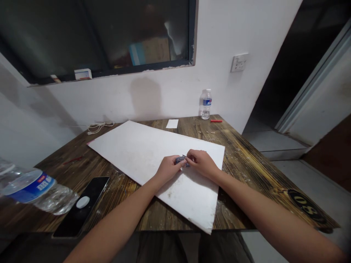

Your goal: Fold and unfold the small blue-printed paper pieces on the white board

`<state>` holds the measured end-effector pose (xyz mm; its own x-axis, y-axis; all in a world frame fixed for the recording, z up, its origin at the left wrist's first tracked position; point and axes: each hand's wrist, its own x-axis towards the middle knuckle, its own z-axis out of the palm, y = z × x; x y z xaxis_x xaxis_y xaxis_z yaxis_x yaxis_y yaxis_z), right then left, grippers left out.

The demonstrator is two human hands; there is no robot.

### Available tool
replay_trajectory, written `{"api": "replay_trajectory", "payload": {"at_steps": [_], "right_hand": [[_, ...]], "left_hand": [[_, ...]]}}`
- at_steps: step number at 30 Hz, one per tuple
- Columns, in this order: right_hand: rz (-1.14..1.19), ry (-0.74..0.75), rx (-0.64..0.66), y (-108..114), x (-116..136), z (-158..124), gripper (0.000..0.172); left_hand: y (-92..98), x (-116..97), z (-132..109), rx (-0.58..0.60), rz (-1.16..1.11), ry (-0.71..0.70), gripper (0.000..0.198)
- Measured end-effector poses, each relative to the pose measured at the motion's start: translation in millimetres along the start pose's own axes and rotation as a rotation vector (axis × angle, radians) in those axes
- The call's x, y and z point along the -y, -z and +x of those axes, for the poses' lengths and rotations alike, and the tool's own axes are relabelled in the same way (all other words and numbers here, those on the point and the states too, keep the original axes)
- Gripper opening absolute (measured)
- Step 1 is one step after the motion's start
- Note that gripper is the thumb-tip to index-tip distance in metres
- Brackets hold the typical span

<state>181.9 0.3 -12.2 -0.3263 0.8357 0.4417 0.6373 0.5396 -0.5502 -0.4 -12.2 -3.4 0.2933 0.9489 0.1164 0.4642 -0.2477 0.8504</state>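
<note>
Both my hands meet over the right part of a white board (131,146) that lies slantwise on the wooden table. Between them is a small dark blue and white patterned piece (179,159), mostly covered by fingers, so its kind is not clear. My left hand (168,167) is closed on its left side with thumb and fingers. From the right, my right hand (203,162) pinches at the same piece with bent fingers. A bit of it with a pointed edge shows between the two hands.
Left on the table (233,204) are a large water bottle (35,190), a phone (90,193) with a white disc (82,202), and a white cable (100,127). A white card (172,124), small bottle (206,106) and red pen-like stick (216,121) lie near the wall.
</note>
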Motion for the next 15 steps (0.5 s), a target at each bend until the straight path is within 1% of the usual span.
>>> {"api": "replay_trajectory", "payload": {"at_steps": [15], "right_hand": [[-0.019, 0.004, 0.004, -0.7, 0.4, -0.3, 0.008]], "left_hand": [[-0.8, 1.7, 0.6, 0.002, -0.004, -0.017, 0.029]]}}
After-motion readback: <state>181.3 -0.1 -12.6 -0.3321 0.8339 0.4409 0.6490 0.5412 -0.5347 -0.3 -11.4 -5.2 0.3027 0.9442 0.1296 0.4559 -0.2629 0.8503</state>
